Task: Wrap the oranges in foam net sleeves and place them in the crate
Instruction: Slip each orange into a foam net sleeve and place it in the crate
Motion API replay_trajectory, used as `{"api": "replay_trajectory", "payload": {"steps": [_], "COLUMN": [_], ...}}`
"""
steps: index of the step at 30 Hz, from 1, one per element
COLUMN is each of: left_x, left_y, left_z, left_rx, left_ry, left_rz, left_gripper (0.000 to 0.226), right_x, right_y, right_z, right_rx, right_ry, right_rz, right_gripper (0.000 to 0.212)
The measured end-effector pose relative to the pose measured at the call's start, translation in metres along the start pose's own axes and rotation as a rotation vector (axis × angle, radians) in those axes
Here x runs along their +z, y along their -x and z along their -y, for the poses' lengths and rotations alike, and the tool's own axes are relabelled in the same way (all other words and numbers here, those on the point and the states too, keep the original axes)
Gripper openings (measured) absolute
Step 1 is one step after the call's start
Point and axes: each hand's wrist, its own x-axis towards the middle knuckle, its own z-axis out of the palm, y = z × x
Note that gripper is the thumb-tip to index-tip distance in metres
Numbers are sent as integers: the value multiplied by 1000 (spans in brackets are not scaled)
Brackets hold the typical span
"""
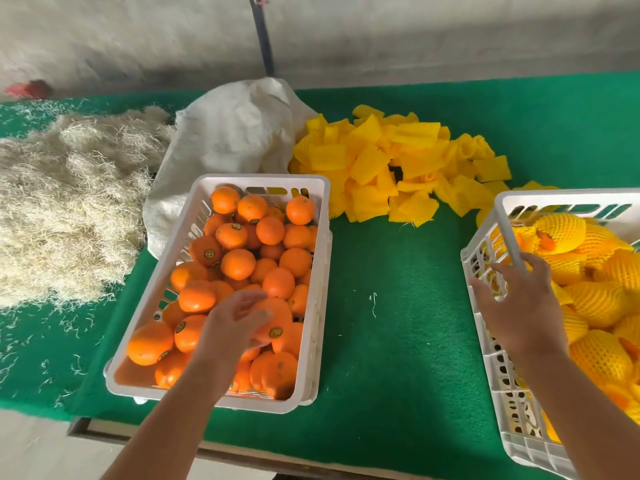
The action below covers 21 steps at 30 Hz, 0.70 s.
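Green felt table [398, 306] against grey wall. Left crate [304, 393], white: loose oranges [239, 263]. Left hand [232, 327] inside it, fingers curled around one orange [273, 327]; grip looks partial, blurred. Right crate [502, 393], white: wrapped oranges [592, 303] in yellow net. Right hand [519, 303] over its near rim, fingers spread wide, empty. Loose foam net sleeves [398, 164] piled behind, between crates. White sack [232, 133], straw heap [62, 209] far left.

A pile of pale, stringy wood-wool fibre [65, 216] lies on the green felt table cover [398, 306], left of and beyond the left hand's [235, 323] grip on an orange [277, 317]. A crumpled white woven sack [235, 133] lies well beyond that grip, just beside the fibre pile. Behind the sack, a dark pole [263, 36] stands against the grey concrete wall [450, 36].
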Motion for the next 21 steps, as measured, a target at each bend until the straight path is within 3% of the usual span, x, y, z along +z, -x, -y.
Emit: {"api": "replay_trajectory", "payload": {"steps": [2,4,9,15,18,21], "left_x": [9,18,34,54,71,96], "left_y": [-8,-13,-23,-30,-29,-39], "left_z": [-5,-4,-7,-29,-39,-44], "left_rx": [-245,-344,-344,-157,185,509], "left_ry": [546,871,1076,738,248,-228], "left_rz": [133,192,273,94,-2,-34], "left_gripper": [22,29,41,68,59,77], "right_x": [0,1,2,2,4,5], "right_y": [0,0,-1,-2,-1,-2], "right_z": [0,0,-1,0,0,0], "right_rx": [0,-7,4,6,20,6], "right_ry": [1,1,18,13,12,24], "right_rz": [0,-4,1,-4,-10,-17], "right_gripper": [49,49,47,46,46,46]}}
